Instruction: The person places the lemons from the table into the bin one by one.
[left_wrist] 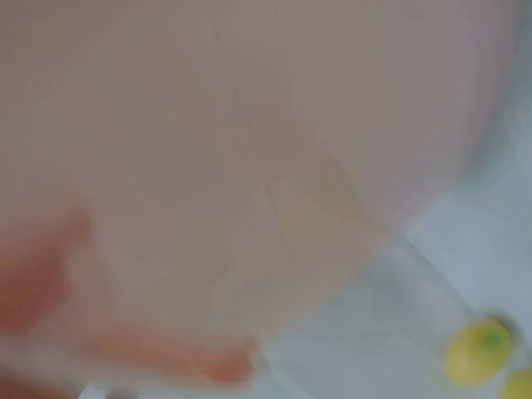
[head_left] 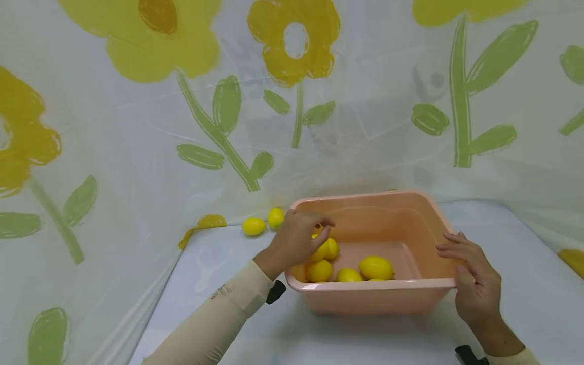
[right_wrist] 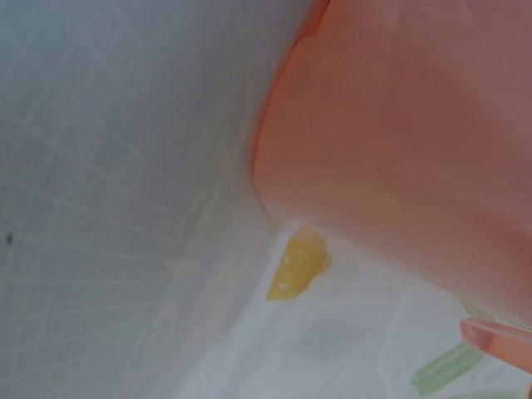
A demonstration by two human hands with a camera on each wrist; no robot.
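A pink plastic basin point(head_left: 374, 294) stands on the white-covered table, with several yellow lemons inside, among them a lemon point(head_left: 376, 267) near the front wall. My left hand point(head_left: 296, 235) reaches over the basin's left rim, above lemons gathered at that end. Its thumb and forefinger are bent with a gap between them, and no lemon shows in that gap. In the left wrist view its fingers point(left_wrist: 166, 353) are blurred against the pink wall. At the right rim, my right hand point(head_left: 476, 279) holds the basin, its fingers over the edge and its thumb near the front corner.
Two lemons, a lying lemon point(head_left: 253, 226) and another lemon point(head_left: 276, 218), are on the table behind the basin's left end. A white sheet point(head_left: 365, 126) printed with yellow flowers hangs behind the table. The tabletop point(head_left: 205, 263) extends to both sides.
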